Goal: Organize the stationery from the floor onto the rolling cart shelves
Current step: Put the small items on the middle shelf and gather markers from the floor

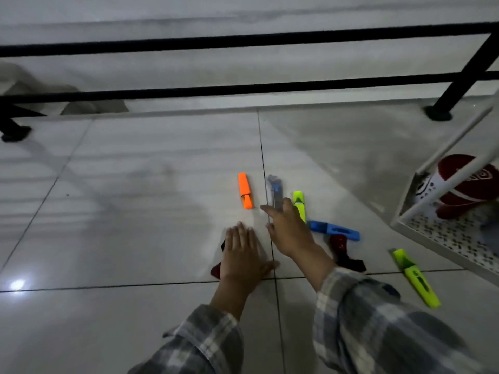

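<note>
Stationery lies scattered on the grey tiled floor. An orange cutter (245,190) lies farthest out, with a clear-and-blue cutter (276,190) and a yellow-green cutter (299,206) to its right. My right hand (287,230) reaches flat over the near ends of those two, fingers straight. A blue cutter (334,230) and a dark red item (340,247) lie right of that hand. Another yellow-green cutter (415,278) lies near the cart. My left hand (243,255) lies flat over a dark red and black item (217,268), mostly hiding it.
The white rolling cart (442,236) stands at the right edge; its perforated shelf holds a red and white object (469,184). A black metal railing (243,90) with posts crosses the far side of the floor.
</note>
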